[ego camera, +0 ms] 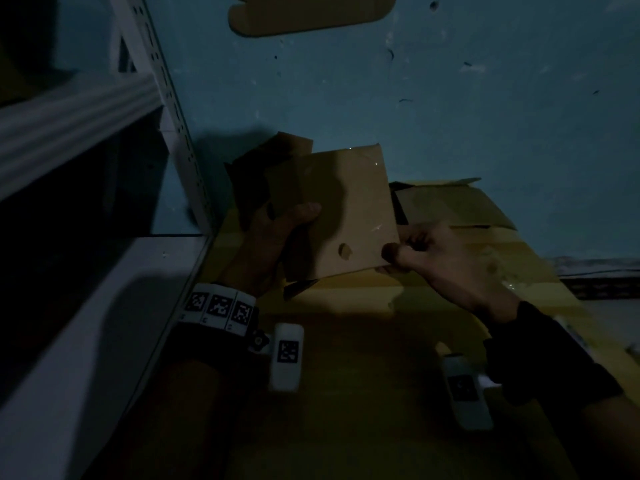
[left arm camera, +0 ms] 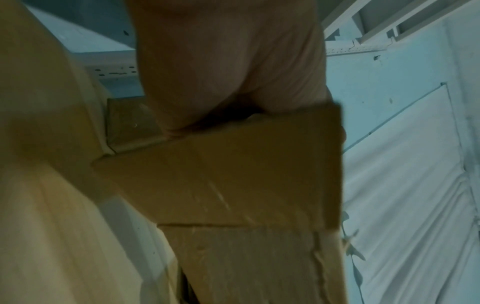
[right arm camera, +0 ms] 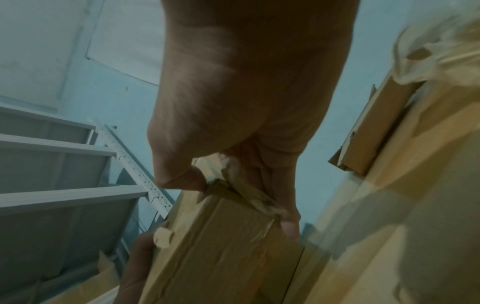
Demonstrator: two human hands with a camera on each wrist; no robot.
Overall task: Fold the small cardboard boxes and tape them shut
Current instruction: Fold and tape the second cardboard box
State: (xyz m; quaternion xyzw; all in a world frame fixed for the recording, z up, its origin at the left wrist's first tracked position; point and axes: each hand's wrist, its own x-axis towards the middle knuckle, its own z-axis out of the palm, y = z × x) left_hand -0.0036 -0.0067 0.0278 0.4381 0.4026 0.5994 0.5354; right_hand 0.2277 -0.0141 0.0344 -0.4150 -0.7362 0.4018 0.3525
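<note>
Box: the small cardboard box point(ego camera: 349, 209) is held up in the middle, above a big yellow box point(ego camera: 346, 341).
Feel: likely light and stiff, bends at folds.
Hold: by the edges.
Left hand point(ego camera: 273, 244): thumb grips the left side.
Right hand point(ego camera: 440, 261): fingers pinch the right corner.
Around: white shelf point(ego camera: 166, 98) left, close; flat cardboard point(ego camera: 311, 12) far.

A tall white metal shelf rack point(ego camera: 86, 140) blocks the whole left side. A big yellow-brown cardboard carton point(ego camera: 346, 341) fills the space low down, and its open flaps point(ego camera: 450, 206) stick up on the right. A flat brown cardboard sheet point(ego camera: 311, 12) lies far ahead. Between it and the carton, the blue-green floor point(ego camera: 450, 116) looks open, though the picture is dark.
</note>
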